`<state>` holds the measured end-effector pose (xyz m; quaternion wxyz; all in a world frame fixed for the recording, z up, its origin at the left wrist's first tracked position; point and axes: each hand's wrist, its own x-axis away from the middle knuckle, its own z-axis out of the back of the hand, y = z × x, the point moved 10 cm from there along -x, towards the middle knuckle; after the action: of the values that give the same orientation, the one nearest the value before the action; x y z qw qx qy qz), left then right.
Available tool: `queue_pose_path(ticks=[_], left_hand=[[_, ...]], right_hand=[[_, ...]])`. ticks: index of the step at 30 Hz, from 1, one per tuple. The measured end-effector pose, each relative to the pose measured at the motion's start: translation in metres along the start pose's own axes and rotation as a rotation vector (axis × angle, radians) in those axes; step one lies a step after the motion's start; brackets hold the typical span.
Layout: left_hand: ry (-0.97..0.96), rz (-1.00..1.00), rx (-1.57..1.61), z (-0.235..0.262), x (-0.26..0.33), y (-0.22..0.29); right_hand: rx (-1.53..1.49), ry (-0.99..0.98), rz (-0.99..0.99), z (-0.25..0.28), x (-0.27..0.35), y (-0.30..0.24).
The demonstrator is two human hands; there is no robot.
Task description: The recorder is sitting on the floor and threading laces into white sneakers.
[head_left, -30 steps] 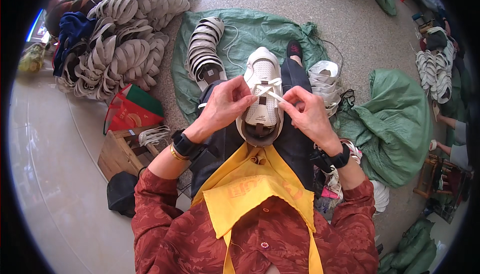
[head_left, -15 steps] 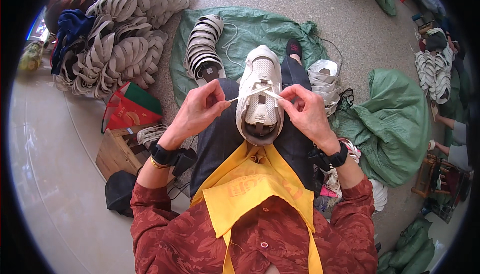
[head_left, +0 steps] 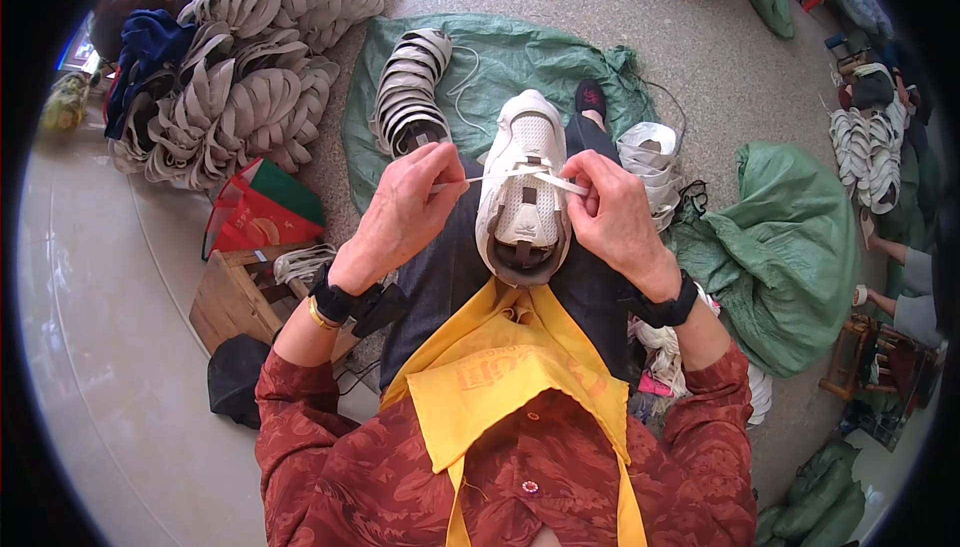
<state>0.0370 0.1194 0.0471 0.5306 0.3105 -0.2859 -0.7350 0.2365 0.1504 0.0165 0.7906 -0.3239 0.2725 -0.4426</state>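
A white sneaker (head_left: 525,197) rests on my lap, toe pointing away from me. A white lace (head_left: 520,177) runs across its upper. My left hand (head_left: 405,212) pinches one end of the lace just left of the shoe. My right hand (head_left: 615,222) grips the other end against the shoe's right side. Both wrists wear black bands. A yellow apron (head_left: 500,377) hangs over my red patterned shirt below the shoe.
A row of stacked grey shoe parts (head_left: 410,87) lies on a green sheet (head_left: 500,57) ahead. A big heap of grey shoe uppers (head_left: 240,77) is at the far left. A wooden crate (head_left: 240,292) and red bag (head_left: 255,217) sit left. Green sacks (head_left: 790,247) lie right; another person's legs (head_left: 900,277) show there.
My left hand has drawn away from the shoe's middle to the left, pulling the lace out taut. The right hand stays at the shoe's right side.
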Motion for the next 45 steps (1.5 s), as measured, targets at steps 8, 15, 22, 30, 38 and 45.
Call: queue_pose_path(ticks=[8, 15, 22, 30, 38, 45], left_hand=[[0.021, -0.082, -0.15, 0.007, 0.002, 0.007], [-0.022, -0.008, -0.184, 0.015, 0.027, -0.017], [0.061, 0.018, -0.31, 0.047, 0.051, -0.045], [0.174, 0.224, -0.546, 0.105, 0.074, -0.082], [0.363, 0.365, -0.503, 0.198, 0.093, -0.141], [0.499, 0.479, -0.472, 0.264, 0.121, -0.179]], right_hand=[[0.146, 0.131, 0.168, 0.013, 0.005, -0.002], [0.239, 0.161, 0.06, 0.039, 0.038, 0.027], [0.28, 0.216, -0.201, 0.09, 0.091, 0.097], [0.349, 0.409, -0.371, 0.17, 0.174, 0.179], [0.303, 0.473, -0.525, 0.199, 0.229, 0.24], [0.171, 0.529, -0.63, 0.224, 0.246, 0.284]])
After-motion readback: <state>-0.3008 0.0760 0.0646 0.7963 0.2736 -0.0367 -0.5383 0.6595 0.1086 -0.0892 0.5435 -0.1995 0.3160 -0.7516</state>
